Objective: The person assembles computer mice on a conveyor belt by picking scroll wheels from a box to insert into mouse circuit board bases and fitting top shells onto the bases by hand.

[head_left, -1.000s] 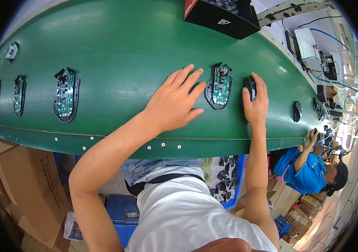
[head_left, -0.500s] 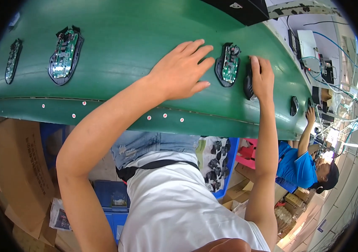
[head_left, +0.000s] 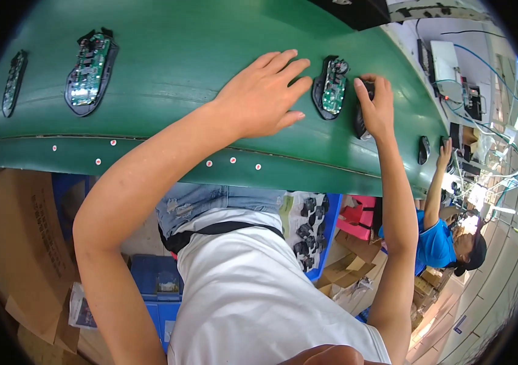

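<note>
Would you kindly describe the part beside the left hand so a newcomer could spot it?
On the green belt, find the left hand. Just off its fingertips lies an open mouse base showing a green circuit board; the black cover under the right hand shows none.

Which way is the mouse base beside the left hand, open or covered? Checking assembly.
Open: the mouse base shows its bare green circuit board, no top shell on.

Open mouse base on the conveyor belt, left hand just left of it, right hand on a mouse shell just right

Open mouse base — green circuit board exposed — beside black shell.
</note>
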A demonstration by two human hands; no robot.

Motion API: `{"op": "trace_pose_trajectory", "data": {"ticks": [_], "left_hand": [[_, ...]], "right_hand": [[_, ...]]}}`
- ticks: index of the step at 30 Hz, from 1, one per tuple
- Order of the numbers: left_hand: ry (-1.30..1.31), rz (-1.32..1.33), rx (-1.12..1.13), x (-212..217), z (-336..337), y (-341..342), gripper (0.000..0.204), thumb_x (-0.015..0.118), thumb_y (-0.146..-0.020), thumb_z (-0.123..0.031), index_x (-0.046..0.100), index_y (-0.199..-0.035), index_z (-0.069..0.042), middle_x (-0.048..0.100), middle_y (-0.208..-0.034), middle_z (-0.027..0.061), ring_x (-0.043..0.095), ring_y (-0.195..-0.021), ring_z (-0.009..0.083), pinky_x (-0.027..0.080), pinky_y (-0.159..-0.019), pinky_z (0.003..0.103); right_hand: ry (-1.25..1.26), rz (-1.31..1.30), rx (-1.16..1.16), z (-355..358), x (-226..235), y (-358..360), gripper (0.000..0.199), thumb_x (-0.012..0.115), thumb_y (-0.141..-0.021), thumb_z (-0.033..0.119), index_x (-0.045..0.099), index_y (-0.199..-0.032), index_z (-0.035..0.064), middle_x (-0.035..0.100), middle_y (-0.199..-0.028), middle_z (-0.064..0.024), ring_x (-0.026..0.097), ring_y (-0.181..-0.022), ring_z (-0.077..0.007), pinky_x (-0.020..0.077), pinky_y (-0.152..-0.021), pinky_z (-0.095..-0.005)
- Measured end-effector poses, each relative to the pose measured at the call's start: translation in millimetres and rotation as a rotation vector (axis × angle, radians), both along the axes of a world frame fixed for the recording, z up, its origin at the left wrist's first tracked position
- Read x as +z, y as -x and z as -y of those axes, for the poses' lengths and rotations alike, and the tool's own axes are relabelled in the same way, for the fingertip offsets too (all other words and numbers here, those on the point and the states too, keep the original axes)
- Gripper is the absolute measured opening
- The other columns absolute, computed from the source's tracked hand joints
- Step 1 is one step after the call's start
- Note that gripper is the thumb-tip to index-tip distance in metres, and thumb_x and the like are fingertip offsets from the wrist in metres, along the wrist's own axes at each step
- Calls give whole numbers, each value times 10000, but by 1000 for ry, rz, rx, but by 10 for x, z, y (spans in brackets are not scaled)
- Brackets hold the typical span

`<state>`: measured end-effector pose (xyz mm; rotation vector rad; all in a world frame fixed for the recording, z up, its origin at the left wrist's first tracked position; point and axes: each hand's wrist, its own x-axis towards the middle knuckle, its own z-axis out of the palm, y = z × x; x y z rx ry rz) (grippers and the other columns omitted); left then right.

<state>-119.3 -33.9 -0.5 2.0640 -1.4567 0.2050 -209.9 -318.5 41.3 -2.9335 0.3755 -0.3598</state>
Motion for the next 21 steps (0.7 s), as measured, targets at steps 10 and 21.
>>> {"op": "trace_pose_trajectory", "data": {"ticks": [10, 21], "left_hand": [[28, 39, -32, -35, 28, -26, 515, 687, -884, -353, 573, -1277, -41, 505, -1434, 161, 424, -1376, 347, 358, -1135, 478], [29, 10, -89, -112, 143, 60, 515, 695, -865, -358, 584, -1252, -36, 507, -1433, 176, 437, -1364, 371, 355, -1134, 481]], "right_hand": [[35, -53, -150, 335, 6, -245, 319, 566, -956, 326, 672, -1063, 45, 670, -1005, -190, 643, -956, -361, 511, -834, -466], [-733, 778, -264, 296, 220, 1874, 241, 540, -1014, 153, 607, -1153, -32, 660, -1076, -135, 634, -983, -197, 507, -931, -344]]}}
